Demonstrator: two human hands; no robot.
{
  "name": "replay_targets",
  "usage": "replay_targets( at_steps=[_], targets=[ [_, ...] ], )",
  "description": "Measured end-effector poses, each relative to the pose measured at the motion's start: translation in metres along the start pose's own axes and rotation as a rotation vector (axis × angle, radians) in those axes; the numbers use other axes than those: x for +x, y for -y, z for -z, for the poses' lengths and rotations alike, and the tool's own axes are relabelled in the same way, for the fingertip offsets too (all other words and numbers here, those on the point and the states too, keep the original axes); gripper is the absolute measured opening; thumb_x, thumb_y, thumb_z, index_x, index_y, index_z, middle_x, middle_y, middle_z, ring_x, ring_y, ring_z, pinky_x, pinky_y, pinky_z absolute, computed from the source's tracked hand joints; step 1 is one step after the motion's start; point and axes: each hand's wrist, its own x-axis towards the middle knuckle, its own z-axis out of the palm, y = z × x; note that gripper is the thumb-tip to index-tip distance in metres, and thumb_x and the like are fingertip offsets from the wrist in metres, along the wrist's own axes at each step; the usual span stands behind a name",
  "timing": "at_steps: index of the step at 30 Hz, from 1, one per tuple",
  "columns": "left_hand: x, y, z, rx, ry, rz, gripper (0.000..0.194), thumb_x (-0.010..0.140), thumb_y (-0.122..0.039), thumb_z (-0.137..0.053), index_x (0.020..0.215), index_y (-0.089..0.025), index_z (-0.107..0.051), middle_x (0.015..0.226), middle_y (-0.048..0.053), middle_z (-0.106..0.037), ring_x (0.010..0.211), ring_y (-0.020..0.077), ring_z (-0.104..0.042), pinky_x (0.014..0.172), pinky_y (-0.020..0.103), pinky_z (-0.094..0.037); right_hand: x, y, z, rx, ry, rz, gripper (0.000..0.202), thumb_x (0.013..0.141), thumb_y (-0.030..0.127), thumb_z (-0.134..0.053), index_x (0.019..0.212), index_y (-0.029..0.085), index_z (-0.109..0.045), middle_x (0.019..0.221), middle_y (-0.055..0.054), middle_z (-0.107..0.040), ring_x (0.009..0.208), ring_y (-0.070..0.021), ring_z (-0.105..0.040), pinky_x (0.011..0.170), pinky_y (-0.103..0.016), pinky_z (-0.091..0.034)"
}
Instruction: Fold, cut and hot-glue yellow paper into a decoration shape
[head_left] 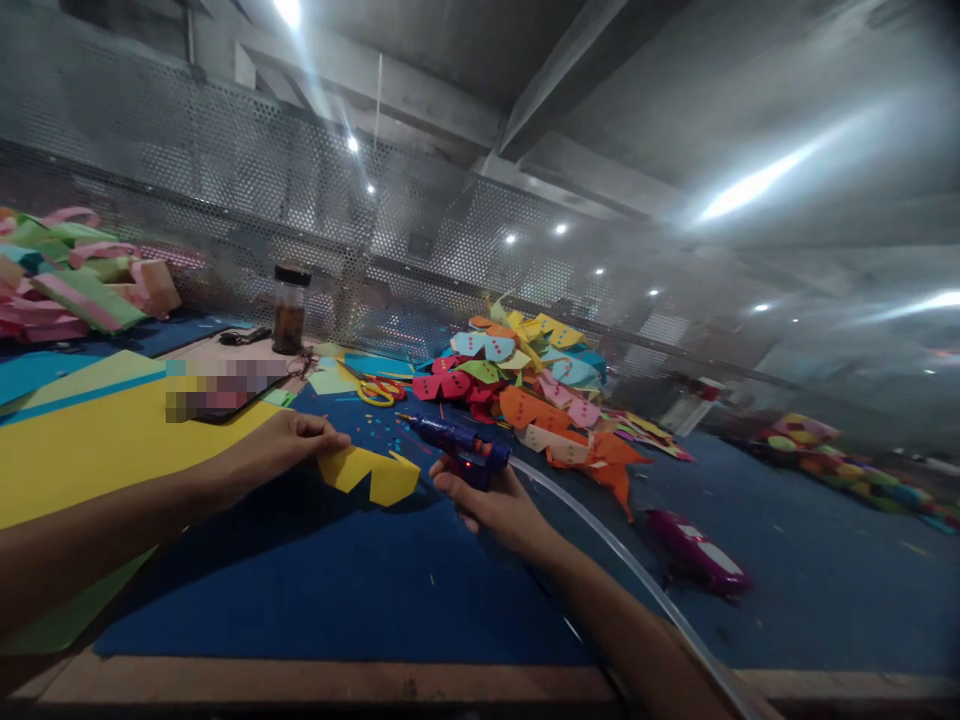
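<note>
My left hand [300, 442] pinches one end of a folded yellow paper cutout [375, 474], which has a V-shaped notch in its lower edge. In my right hand [499, 505] is a blue glue gun [457, 440], its nozzle pointing left above the paper and a small red light glowing on its side. From the gun's back a long translucent glue stick [600, 530] curves down past my right forearm. Yellow- and red-handled scissors [379, 388] lie just beyond the nozzle, near scattered paper scraps [375, 430].
Behind the gun rises a heap of colourful dotted paper cutouts [517, 370]. A purple object [697, 552] lies on the blue mat [337, 590] at right. Yellow sheets [97, 450], a phone [232, 388] and a dark-lidded jar [289, 312] stand left. Perforated metal panels [315, 220] close off the back.
</note>
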Motion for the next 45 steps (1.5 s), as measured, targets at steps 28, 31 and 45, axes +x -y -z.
replay_targets(
  at_steps=[28, 31, 45],
  targets=[
    [-0.021, -0.051, -0.073, -0.255, 0.061, -0.102, 0.049, 0.068, -0.055, -0.087, 0.105, -0.024, -0.081, 0.11, 0.01, -0.082, 0.106, 0.0313, -0.073, 0.089, 0.037, -0.054, 0.009, 0.031, -0.021, 0.47, 0.058, 0.008, 0.044, 0.066, 0.034, -0.091, 0.09, 0.019, -0.058, 0.066, 0.008, -0.051, 0.053, -0.0061, -0.036, 0.051, -0.023, -0.027],
    [-0.02, -0.049, -0.093, -0.47, 0.117, -0.008, 0.057, 0.071, -0.053, -0.09, 0.116, -0.021, -0.075, 0.118, 0.013, -0.078, 0.106, 0.0296, -0.074, 0.09, 0.037, -0.055, 0.012, 0.032, -0.023, 0.416, 0.044, 0.006, 0.041, 0.063, 0.032, -0.088, 0.089, 0.019, -0.06, 0.062, 0.008, -0.052, 0.052, -0.0071, -0.038, 0.05, -0.023, -0.028],
    [-0.022, -0.043, -0.097, -0.696, 0.176, 0.079, 0.044, 0.048, -0.035, -0.103, 0.074, -0.018, -0.072, 0.069, 0.001, -0.07, 0.062, 0.0158, -0.065, 0.06, 0.026, -0.054, 0.007, 0.023, -0.039, 0.31, 0.134, -0.015, 0.025, 0.063, 0.02, -0.072, 0.086, 0.02, -0.064, 0.063, 0.006, -0.062, 0.058, -0.0118, -0.056, 0.06, -0.025, -0.046]
  ],
)
